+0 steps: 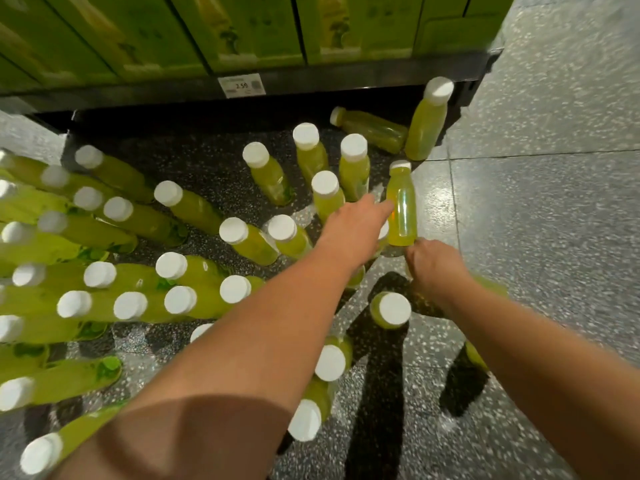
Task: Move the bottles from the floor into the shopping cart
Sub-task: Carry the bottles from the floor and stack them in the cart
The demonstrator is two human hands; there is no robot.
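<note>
Several green juice bottles with white caps stand on the dark speckled floor [519, 220], such as one [266, 174] near the shelf. A brighter yellow-green bottle [401, 216] is seen side-on, cap pointing away from me. My left hand [356, 226] reaches it, fingers against its left side; the thumb is hidden. My right hand [433, 268] sits just below that bottle's base with fingers curled round another bottle [493, 287], whose green body shows past the wrist. No shopping cart is in view.
A low dark shelf [311, 81] with green cartons [242, 26] and a price tag [241, 85] runs along the back. One bottle [370, 129] lies on its side under it, beside a tall upright one [427, 123]. Lighter floor tiles extend right.
</note>
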